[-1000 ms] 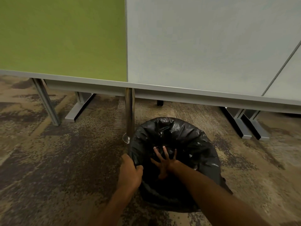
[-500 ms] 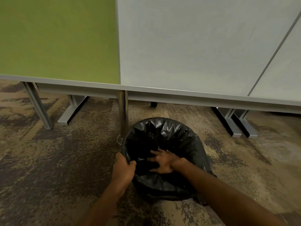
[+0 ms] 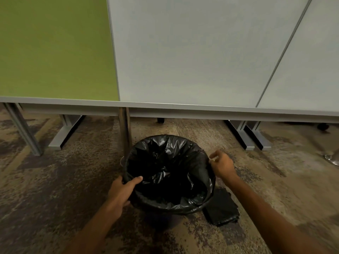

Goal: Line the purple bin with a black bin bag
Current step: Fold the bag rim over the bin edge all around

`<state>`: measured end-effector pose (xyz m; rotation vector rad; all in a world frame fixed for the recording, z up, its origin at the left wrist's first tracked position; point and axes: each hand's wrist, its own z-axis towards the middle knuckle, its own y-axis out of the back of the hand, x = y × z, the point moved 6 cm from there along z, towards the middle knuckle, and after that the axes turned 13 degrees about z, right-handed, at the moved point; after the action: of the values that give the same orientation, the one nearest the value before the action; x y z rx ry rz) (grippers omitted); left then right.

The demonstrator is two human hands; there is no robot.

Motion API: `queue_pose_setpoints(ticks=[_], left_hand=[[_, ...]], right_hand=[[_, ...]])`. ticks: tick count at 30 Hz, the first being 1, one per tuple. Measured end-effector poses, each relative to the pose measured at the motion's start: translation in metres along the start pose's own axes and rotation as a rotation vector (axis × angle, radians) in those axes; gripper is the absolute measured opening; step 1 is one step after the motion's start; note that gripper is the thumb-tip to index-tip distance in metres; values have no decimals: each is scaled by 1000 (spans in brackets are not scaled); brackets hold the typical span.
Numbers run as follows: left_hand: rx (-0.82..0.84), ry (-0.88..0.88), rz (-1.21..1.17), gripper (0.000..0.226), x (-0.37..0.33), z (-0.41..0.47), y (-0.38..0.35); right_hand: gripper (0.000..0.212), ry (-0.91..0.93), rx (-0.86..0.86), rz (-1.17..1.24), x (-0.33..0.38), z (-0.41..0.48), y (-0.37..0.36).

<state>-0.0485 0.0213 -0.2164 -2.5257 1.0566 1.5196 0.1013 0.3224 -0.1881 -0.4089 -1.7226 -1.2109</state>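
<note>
Purple bin (image 3: 161, 219), round and almost wholly hidden, stands on the mottled brown carpet floor (image 3: 55, 189) right in front of us, only a dark strip of its lower wall showing under the plastic. Crinkled glossy black bin bag (image 3: 165, 171) fills it, sagging into the hollow and folded out over the rim all the way round. At about eight o'clock on the rim our left hand (image 3: 122, 192) has its grip closed on the bagged edge, thumb lying inside across the plastic and fingers wrapped under the outside. At about three o'clock our right hand (image 3: 222, 165) sits against the outer edge of the bag with its fingers curled into a narrow grip; we cannot tell whether any plastic is pinched in it. On the floor at five o'clock from the bin, just beside it, lies a flat folded stack of black bin bags (image 3: 222, 208). A shiny metal post (image 3: 125, 132) rises at eleven o'clock, close against the bin's far left side, up to the grey rail of the green and pale grey partition panels (image 3: 183, 52) at twelve o'clock.
</note>
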Motion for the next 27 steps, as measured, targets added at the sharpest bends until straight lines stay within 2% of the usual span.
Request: queue_pose_setpoints(ticks=[3,7,9,12,14,16,18,20,22,24,27], left_hand=[[-34,-16,-8,52,-1,1,1],[-39,-2,-9,49,-1,1,2],[-37,3,-10,45,-1,1,3],[-24,7,-6,45,0,-1,4],[-21,10,-27,52,2,-2,7],[-5,-8,-46,58,3,-2,10],[-15,-9,-52,63,5,-1,14],[-20,68,-66,69,9,2,16],[94,189,-159,65,13,3,11],[219,272,-307,53,14,3,3],[231,298,-404,34,14,8,5]], right_hand=[[9,-324,84,519,-25,-1,-4],[17,-550,91,819,-54,8,-7],[17,-590,61,868,-67,7,-10],[16,-555,56,874,-71,-1,-13],[14,-480,-20,750,-67,-6,-3],[18,-317,-166,550,-60,-7,15],[21,-200,-193,387,-44,-18,25],[27,-299,-53,378,-34,-35,16],[31,-523,127,490,-31,-51,-1],[23,-666,259,613,-31,-59,-12],[8,-754,357,757,-36,-61,-21]])
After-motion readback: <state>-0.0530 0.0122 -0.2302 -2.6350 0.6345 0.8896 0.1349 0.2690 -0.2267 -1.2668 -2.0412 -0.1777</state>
